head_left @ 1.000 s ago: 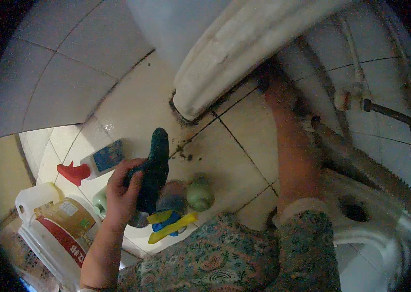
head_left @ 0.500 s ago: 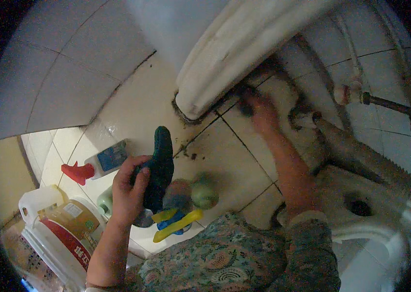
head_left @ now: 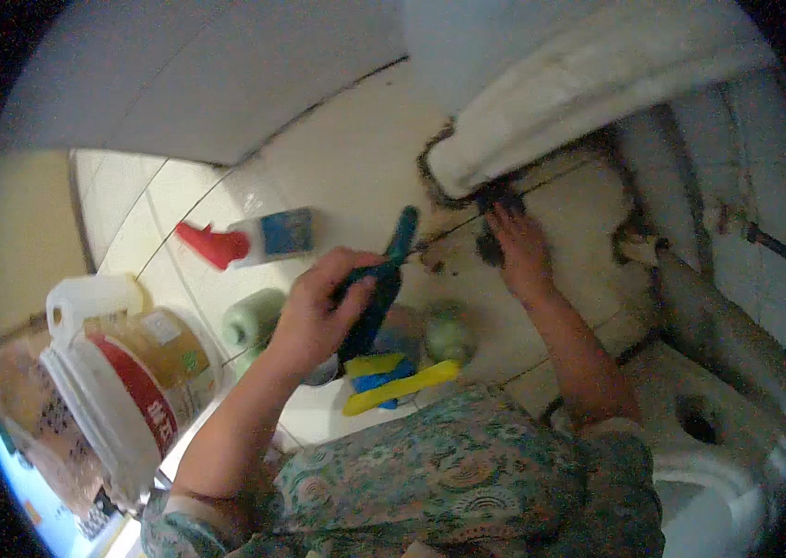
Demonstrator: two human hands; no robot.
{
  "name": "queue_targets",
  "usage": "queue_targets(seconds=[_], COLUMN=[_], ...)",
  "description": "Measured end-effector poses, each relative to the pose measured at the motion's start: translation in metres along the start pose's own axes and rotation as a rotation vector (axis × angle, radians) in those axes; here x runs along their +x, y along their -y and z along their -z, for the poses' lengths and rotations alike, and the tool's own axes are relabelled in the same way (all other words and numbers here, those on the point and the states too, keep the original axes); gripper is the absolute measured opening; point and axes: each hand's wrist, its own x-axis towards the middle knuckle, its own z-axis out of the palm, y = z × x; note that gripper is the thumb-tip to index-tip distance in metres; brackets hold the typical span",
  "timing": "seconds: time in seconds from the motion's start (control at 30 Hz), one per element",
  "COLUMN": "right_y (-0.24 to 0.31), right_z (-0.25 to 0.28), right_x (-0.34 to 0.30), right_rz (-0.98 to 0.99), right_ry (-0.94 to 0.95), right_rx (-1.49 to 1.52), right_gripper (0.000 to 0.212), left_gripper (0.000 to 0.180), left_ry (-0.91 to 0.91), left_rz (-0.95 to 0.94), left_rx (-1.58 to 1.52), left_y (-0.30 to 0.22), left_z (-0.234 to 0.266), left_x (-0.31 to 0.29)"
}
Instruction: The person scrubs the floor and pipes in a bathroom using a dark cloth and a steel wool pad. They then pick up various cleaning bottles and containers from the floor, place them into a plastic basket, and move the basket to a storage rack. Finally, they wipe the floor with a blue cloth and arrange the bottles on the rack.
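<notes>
My left hand [head_left: 333, 302] is closed around a dark green, elongated tool [head_left: 376, 312], possibly a brush, held above the floor with its narrow end pointing away from me. Further right, my right hand [head_left: 521, 249] presses a dark scrubbing pad or rag [head_left: 491, 237] onto the tiles. It works beside the rounded end of a white fixture [head_left: 477, 163] whose base edge is black with grime. The pad's exact kind is blurred and partly hidden under the fingers. Dark crumbs of dirt [head_left: 438, 263] lie on the floor between my hands.
At left, a white spray bottle [head_left: 286, 232] with a red trigger lies near a pale green bottle [head_left: 253, 318]. A white tub [head_left: 123, 372] stands beyond. Yellow-and-blue items [head_left: 402, 381] and a green round container [head_left: 449, 335] sit near me. A ribbed drain pipe [head_left: 737, 330] runs at right.
The view has shifted, with the floor things appearing further right. My left hand has tilted the green tool over. My right hand has drawn the dark pad closer to the fixture's rounded end.
</notes>
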Motion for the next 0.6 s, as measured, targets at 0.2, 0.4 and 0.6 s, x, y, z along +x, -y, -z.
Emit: queue_targets(seconds=[0.2, 0.4, 0.6], right_y=[0.024, 0.015, 0.071], right_z=[0.048, 0.037, 0.059], right_x=[-0.005, 0.001, -0.011], right_rz=[-0.008, -0.121, -0.033], right_ry=[-0.254, -0.039, 0.239], right_rx=[0.236, 0.093, 0.277], right_gripper=[0.066, 0.058, 0.06], left_gripper=[0.022, 0.021, 0.023], left_ry=[-0.145, -0.225, -0.211], left_rz=[-0.369, -0.369, -0.288], left_rx=[0.179, 0.156, 0.082], left_y=[0.002, -0.012, -0.008], left_z=[0.009, 0.04, 0.062], left_x=[-0.017, -0.042, -0.071])
